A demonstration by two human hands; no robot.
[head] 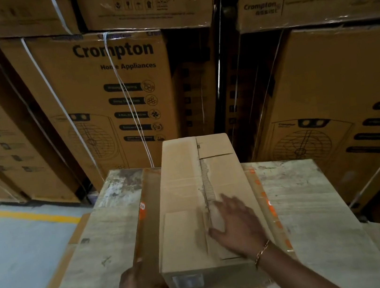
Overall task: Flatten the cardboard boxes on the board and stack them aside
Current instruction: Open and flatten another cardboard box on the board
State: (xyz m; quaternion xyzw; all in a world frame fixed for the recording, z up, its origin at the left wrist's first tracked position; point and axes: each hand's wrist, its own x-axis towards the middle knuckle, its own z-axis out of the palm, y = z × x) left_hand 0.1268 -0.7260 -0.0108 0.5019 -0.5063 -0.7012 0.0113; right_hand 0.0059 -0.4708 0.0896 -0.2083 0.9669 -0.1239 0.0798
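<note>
Worn whitish wooden board (310, 199), scuffed and stained, carries a flattened brown cardboard sheet with orange tape edges (148, 211) laid flat on it. A plain brown cardboard box (184, 194) sits lengthwise on top of that sheet, far end overhanging the board's back edge.

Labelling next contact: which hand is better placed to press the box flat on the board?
Right, probably. The right hand lies open, palm down on top of the box, near its centre seam. The left hand is curled around the near left corner, suited to steadying it on the board.
</note>
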